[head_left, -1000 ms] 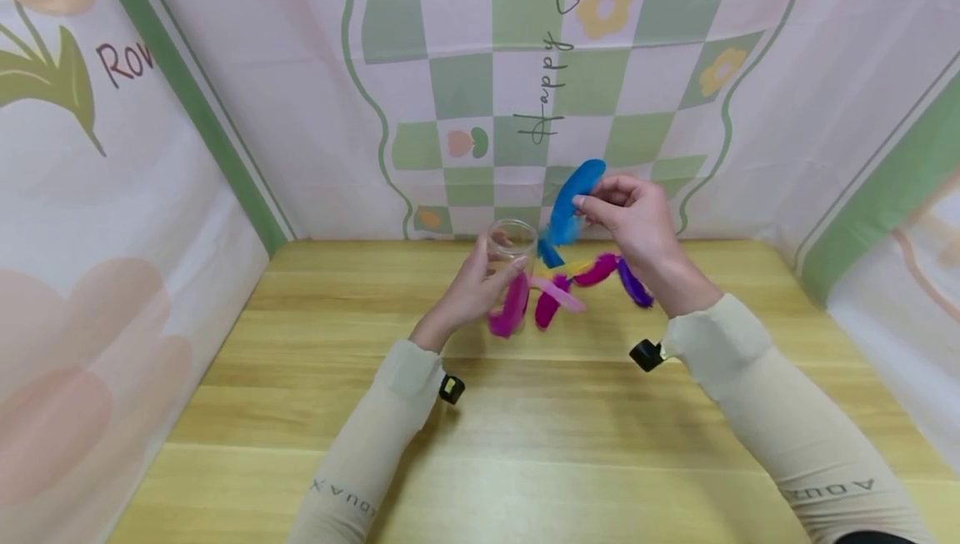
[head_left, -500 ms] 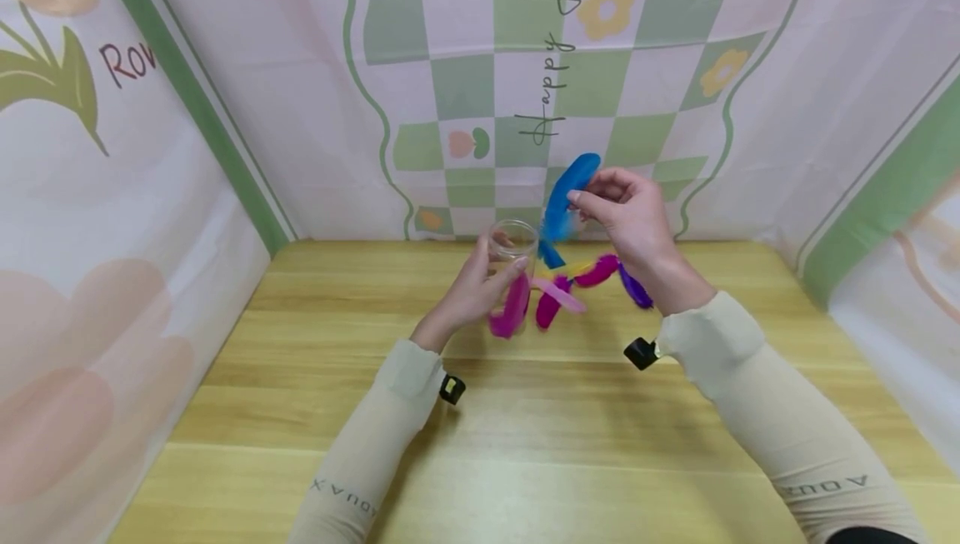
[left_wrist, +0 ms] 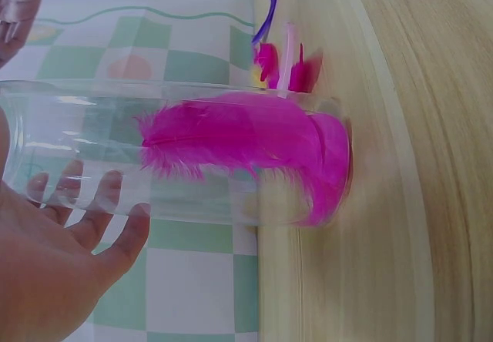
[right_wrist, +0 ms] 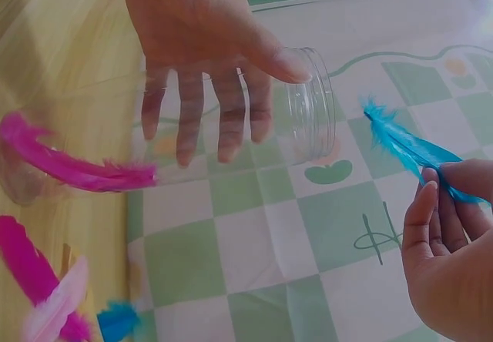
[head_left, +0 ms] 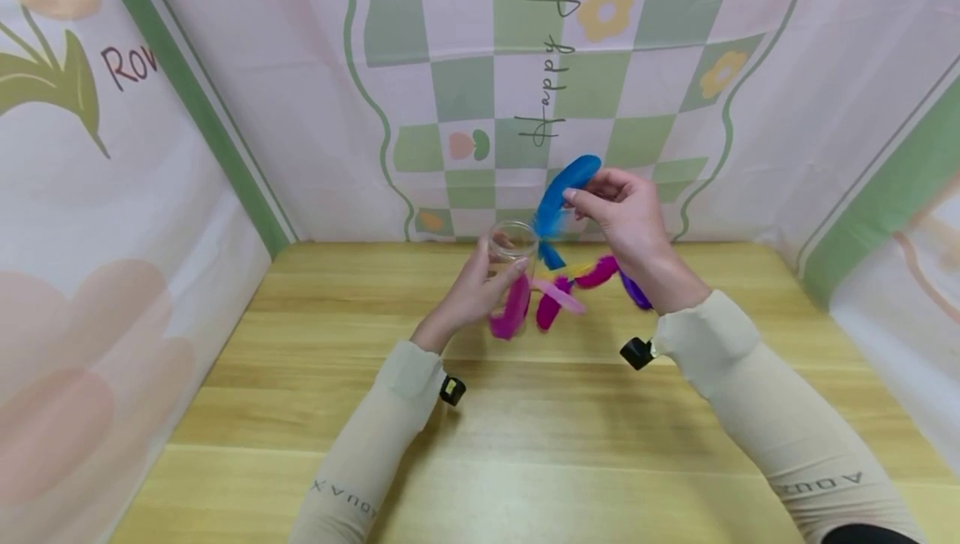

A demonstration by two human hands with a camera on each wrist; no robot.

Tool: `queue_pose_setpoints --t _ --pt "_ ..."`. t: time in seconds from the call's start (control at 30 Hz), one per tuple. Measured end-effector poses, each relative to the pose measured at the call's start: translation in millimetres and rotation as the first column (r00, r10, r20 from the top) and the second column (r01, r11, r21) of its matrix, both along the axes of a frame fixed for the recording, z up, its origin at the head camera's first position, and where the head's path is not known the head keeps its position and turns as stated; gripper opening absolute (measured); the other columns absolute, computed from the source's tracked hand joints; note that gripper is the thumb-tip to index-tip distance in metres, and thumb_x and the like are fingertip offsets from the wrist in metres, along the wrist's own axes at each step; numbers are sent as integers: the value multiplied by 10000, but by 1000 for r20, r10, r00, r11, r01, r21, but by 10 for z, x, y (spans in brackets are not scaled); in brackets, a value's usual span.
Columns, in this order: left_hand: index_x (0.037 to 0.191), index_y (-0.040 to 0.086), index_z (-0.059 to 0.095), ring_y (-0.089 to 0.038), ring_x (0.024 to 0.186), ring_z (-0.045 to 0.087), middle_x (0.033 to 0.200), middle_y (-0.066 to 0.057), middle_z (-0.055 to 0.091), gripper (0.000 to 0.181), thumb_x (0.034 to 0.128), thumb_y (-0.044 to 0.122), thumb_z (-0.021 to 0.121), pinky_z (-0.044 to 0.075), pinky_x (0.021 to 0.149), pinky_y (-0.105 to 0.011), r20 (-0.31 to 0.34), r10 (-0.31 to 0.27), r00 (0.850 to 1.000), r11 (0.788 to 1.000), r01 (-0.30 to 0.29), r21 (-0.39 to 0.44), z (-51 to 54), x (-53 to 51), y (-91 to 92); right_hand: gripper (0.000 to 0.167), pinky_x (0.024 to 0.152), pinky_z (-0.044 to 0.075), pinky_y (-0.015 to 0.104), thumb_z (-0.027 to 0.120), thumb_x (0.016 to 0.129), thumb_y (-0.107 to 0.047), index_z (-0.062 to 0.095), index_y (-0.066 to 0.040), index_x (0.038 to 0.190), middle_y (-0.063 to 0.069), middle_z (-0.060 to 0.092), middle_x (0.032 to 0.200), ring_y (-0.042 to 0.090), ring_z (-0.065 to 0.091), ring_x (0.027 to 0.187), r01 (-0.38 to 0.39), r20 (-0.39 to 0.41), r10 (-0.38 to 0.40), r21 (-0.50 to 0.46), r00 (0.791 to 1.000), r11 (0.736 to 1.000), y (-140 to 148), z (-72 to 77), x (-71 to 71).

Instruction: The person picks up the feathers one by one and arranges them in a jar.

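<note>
My left hand (head_left: 474, 287) grips a clear jar (left_wrist: 77, 138) round its upper part, with the fingers curled behind it and the thumb across the front. The jar stands upright on the table, its mouth uncovered. Inside, a magenta feather (left_wrist: 231, 134) lies bent along the wall and bottom. Between thumb and fingers, my right hand (head_left: 626, 211) pinches a blue feather (head_left: 566, 190). That feather slants, its fluffy lower end just right of the jar's rim (right_wrist: 316, 103); in the right wrist view a gap shows between them.
On the wooden table (head_left: 487, 444), right of the jar, lie loose feathers: a pale pink feather (head_left: 561, 296), magenta ones, a purple feather (head_left: 636, 290), some yellow and another blue feather (head_left: 551, 256). A checkered cloth (head_left: 525, 86) hangs behind the table's far edge.
My right hand has moved slightly left, bringing the blue feather's lower end closer to the jar's rim. The left hand and the jar stay in place.
</note>
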State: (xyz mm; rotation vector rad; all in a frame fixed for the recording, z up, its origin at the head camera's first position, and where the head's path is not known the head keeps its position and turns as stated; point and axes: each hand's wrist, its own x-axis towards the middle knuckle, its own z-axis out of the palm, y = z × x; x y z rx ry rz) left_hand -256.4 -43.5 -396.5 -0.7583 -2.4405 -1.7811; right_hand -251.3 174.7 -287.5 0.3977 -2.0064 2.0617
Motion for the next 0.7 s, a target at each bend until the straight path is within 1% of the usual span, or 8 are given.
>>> queue_pose_setpoints --t 0.17,0.37,0.43,0.57,0.7 --pt "1478 120 319 -249 1310 499 1426 -80 453 550 1063 396 552 425 1109 -478 3 -2 1000 1000 2 4 -10 -6 -2 198 702 582 251 783 905 -57 705 70 1035 50 742 871 195 688 773 -7 -7 7 -6 1000 1000 -16 -24 -1" --pt "1482 115 316 -242 1298 507 1429 -82 450 564 1060 404 553 428 1104 -472 0 -1 1000 1000 1 1 -4 -8 -1 215 714 590 256 799 894 -68 710 71 1031 51 733 865 202 679 766 -12 -20 11 -29 1000 1000 -27 -49 7" --pt "1482 119 312 -237 1293 509 1427 -76 448 562 1061 404 551 428 1104 -473 0 0 1000 1000 0 -2 -1 -4 -2 215 723 592 263 798 896 -70 710 71 1032 58 737 875 215 683 790 -18 -26 17 -34 1000 999 -30 -62 3" --pt "1485 123 305 -231 1287 511 1423 -68 448 561 1064 402 548 431 1100 -478 -3 1 1000 1000 -1 -7 6 3 -2 207 734 600 283 783 907 -65 711 74 1042 73 744 895 254 690 825 -30 -41 29 -13 999 999 -28 -90 1" --pt "1489 125 303 -236 1292 510 1431 -73 442 564 1063 399 551 426 1099 -493 -1 -3 1000 1000 3 -3 10 14 -4 211 746 606 280 781 912 -91 721 55 1053 77 745 915 282 696 868 -32 -23 33 7 999 999 -16 -114 15"
